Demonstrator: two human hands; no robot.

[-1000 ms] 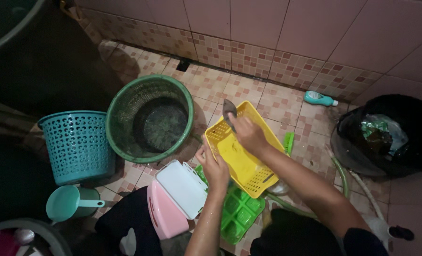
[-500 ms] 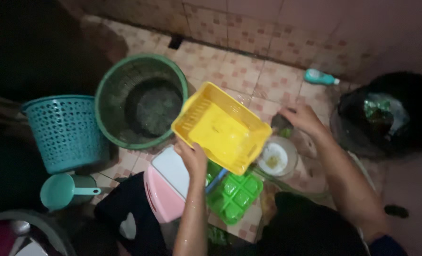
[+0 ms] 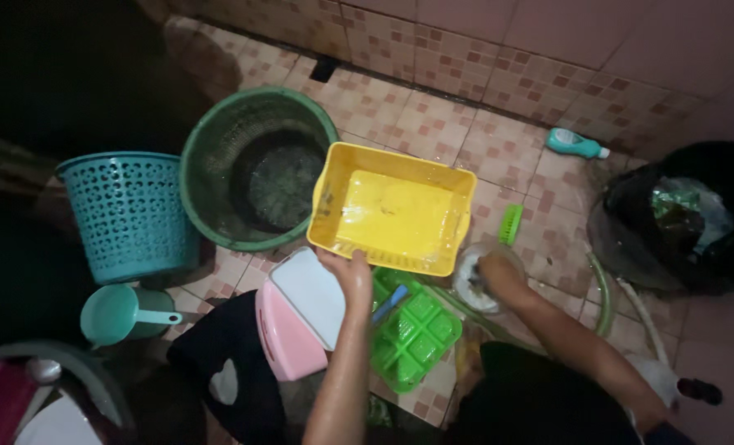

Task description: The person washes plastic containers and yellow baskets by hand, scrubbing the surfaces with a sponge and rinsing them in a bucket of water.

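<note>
- Yellow plastic basket (image 3: 393, 216), slotted at its near wall, sits mid-frame, held level above the tiled floor (image 3: 499, 148); its inside looks wet and shiny.
- The left hand (image 3: 349, 272) is closed on the basket's near rim, fingers curled over the edge.
- The right hand (image 3: 496, 270) is down in a small clear bowl (image 3: 476, 280) right of centre; fingers seem bent round something dark, but I cannot tell how tight.
- Judging by the sheen, the basket is partly washed; a green moulded tray (image 3: 412, 334), a pink-and-white container (image 3: 297, 325) and a green brush (image 3: 510, 223) lie about it.
- Left of centre stand a green round basket (image 3: 256, 169) and a teal basket (image 3: 128, 214).
</note>
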